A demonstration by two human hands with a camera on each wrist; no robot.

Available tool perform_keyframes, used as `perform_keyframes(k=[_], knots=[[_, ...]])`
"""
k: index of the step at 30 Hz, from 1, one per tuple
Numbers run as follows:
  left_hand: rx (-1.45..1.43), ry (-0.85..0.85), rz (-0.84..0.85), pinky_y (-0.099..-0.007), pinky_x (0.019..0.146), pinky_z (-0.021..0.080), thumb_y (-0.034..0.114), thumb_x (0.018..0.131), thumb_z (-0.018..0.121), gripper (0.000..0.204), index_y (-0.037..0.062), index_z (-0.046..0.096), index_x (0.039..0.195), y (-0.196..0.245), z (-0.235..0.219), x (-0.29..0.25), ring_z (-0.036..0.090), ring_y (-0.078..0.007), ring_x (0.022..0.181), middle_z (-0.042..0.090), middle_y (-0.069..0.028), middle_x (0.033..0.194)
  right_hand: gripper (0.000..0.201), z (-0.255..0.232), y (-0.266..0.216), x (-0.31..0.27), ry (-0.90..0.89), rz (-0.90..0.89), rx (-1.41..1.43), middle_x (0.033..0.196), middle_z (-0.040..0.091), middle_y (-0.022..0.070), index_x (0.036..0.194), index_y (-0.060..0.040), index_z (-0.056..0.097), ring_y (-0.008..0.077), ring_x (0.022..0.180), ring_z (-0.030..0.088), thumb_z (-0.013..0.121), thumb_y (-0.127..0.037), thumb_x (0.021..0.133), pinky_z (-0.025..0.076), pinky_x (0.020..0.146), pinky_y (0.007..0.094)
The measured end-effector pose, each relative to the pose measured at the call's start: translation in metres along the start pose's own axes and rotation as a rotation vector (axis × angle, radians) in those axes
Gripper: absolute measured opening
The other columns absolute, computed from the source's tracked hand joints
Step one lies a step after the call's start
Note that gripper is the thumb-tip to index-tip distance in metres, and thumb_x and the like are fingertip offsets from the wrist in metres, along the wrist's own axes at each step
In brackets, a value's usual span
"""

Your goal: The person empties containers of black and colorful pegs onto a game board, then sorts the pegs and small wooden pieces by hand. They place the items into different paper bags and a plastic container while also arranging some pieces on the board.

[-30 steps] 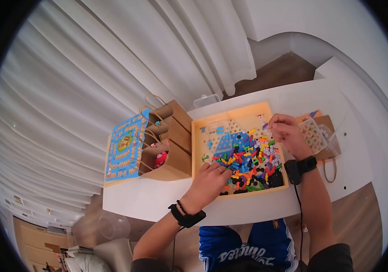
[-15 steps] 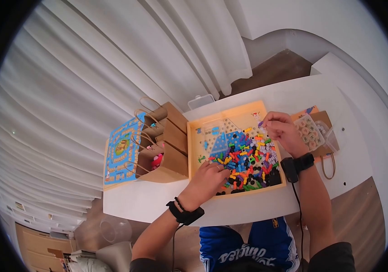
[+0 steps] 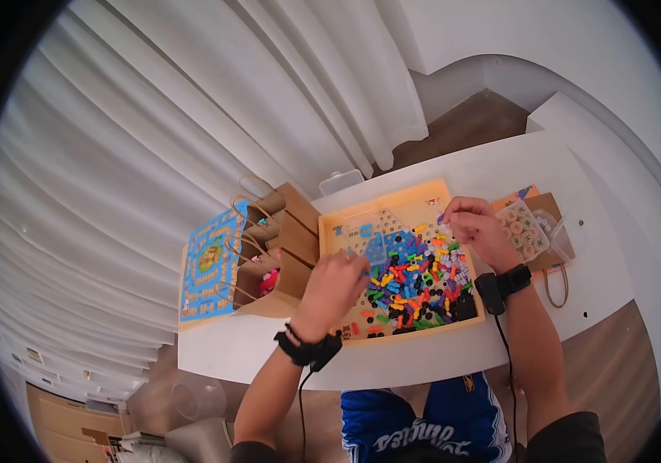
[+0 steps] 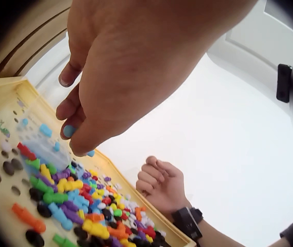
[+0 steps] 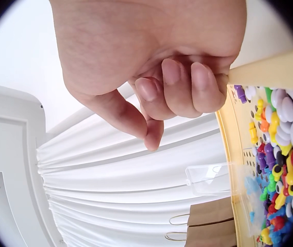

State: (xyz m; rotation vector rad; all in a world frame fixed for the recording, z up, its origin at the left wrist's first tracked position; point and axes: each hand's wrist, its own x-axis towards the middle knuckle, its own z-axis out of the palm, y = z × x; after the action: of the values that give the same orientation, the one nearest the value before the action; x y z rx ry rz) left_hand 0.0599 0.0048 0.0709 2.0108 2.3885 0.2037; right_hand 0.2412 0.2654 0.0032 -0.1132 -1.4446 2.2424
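Note:
My left hand [image 3: 336,287] is over the left part of a yellow-rimmed tray [image 3: 383,195], above its pegs. Between thumb and fingers it pinches a light blue peg [image 4: 70,131], whose ends peep out on either side of the thumb. Small coloured pegs [image 3: 423,278] are heaped across the tray. A clear plastic box [image 3: 374,248] with blue pegs about it lies in the tray near the left fingertips. At the tray's right rim my right hand [image 3: 477,226] hovers, fingers curled and thumb against the index finger, nothing showing between them. A purple peg [image 5: 240,93] lies below it.
Brown paper bags [image 3: 284,258] stand against the tray's left side, beside a blue printed board [image 3: 211,258]. Right of the tray sits a clear box of round pieces [image 3: 522,230] on a brown bag. Another clear container [image 3: 341,182] stands behind the tray.
My left hand has risen out of the heap and shifted left, with a blue peg now showing in its fingers. The right hand has barely moved.

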Motion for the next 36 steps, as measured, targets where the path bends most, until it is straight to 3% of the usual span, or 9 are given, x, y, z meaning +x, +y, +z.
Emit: perform_keyframes(k=[8,9,11,14,23,28,31,34,36], knots=[[-0.363,0.35,-0.137,-0.0397,0.074,0.054,0.011,0.092,0.072,0.013,0.0013,0.068,0.1,-0.029,0.011,0.039,0.069,-0.0294,0.082,0.069,-0.0143,0.09,0.01,0.0,0.001,0.001,0.02,0.003,0.031,0.063,0.038,-0.0067,0.091,-0.0009,0.064,0.0024,0.053,0.029,0.059,-0.008,0.095,0.02,0.05,0.0238],[-0.365,0.347,-0.128,-0.0397,0.074,0.054,0.011,0.092,0.072,0.013,0.0013,0.068,0.1,-0.028,0.011,0.035,0.069,-0.0294,0.082,0.069,-0.0143,0.09,0.01,0.0,0.002,0.001,0.019,0.017,0.046,0.063,0.038,-0.0067,0.091,-0.001,0.064,0.0024,0.053,0.029,0.059,-0.008,0.095,0.021,0.05,0.0239],[-0.576,0.329,-0.206,-0.0261,0.065,0.044,0.007,0.096,0.069,0.007,0.0017,0.068,0.092,-0.025,0.012,0.02,0.058,-0.0125,0.07,0.061,-0.005,0.075,0.01,0.002,0.0,0.0,0.018,0.01,0.033,0.063,0.039,-0.0068,0.091,-0.0011,0.064,0.0024,0.053,0.03,0.059,-0.008,0.096,0.021,0.05,0.0238],[-0.921,0.212,-0.246,-0.0228,0.062,0.036,0.009,0.101,0.066,0.02,0.0006,0.061,0.083,-0.04,0.032,0.0,0.046,-0.0071,0.065,0.05,0.0006,0.068,0.011,0.003,0.001,0.0,0.015,0.01,-0.034,0.064,0.039,-0.007,0.092,-0.0011,0.065,0.0023,0.053,0.03,0.06,-0.009,0.096,0.021,0.051,0.0237],[-1.599,0.119,-0.054,-0.0265,0.06,0.028,0.012,0.101,0.059,0.035,0.0062,0.046,0.07,-0.061,0.048,-0.017,0.033,-0.0062,0.064,0.039,0.0053,0.067,0.012,0.011,-0.006,-0.004,0.015,0.071,-0.252,0.064,0.044,-0.0065,0.097,-0.0016,0.069,0.0026,0.055,0.036,0.063,-0.011,0.097,0.03,0.052,0.0227],[-1.6,0.078,-0.02,-0.0266,0.062,0.029,0.013,0.099,0.062,0.033,0.0045,0.049,0.071,-0.062,0.049,-0.022,0.035,-0.0056,0.067,0.041,0.0056,0.069,0.008,0.026,-0.023,-0.001,-0.023,0.169,-0.386,0.072,0.054,-0.0047,0.098,-0.0019,0.07,0.0027,0.058,0.045,0.066,-0.008,0.094,0.038,0.055,0.0206],[-1.552,0.083,-0.028,-0.0264,0.062,0.029,0.012,0.099,0.063,0.031,0.0028,0.05,0.073,-0.064,0.054,-0.025,0.037,-0.0051,0.069,0.041,0.0061,0.07,0.009,0.049,-0.025,0.003,-0.094,0.223,-0.676,0.073,0.059,-0.0019,0.1,-0.0022,0.071,0.0052,0.063,0.052,0.066,-0.008,0.095,0.044,0.058,0.0234],[-1.541,0.097,-0.007,-0.0264,0.061,0.029,0.011,0.099,0.063,0.03,0.0022,0.049,0.074,-0.062,0.051,-0.026,0.036,-0.0047,0.069,0.04,0.0063,0.071,0.011,0.089,-0.014,-0.001,-0.246,0.045,-1.079,0.078,0.065,0.0044,0.101,-0.0031,0.071,0.0157,0.075,0.066,0.069,-0.011,0.094,0.053,0.067,0.0308],[-1.533,0.12,-0.003,-0.0266,0.061,0.028,0.01,0.099,0.063,0.031,0.0024,0.047,0.074,-0.061,0.051,-0.026,0.035,-0.0045,0.069,0.039,0.0063,0.071,0.013,0.116,-0.002,-0.002,-0.405,-0.059,-1.311,0.095,0.07,0.0101,0.102,-0.0036,0.071,0.0285,0.091,0.071,0.069,-0.009,0.09,0.057,0.078,0.0402]])
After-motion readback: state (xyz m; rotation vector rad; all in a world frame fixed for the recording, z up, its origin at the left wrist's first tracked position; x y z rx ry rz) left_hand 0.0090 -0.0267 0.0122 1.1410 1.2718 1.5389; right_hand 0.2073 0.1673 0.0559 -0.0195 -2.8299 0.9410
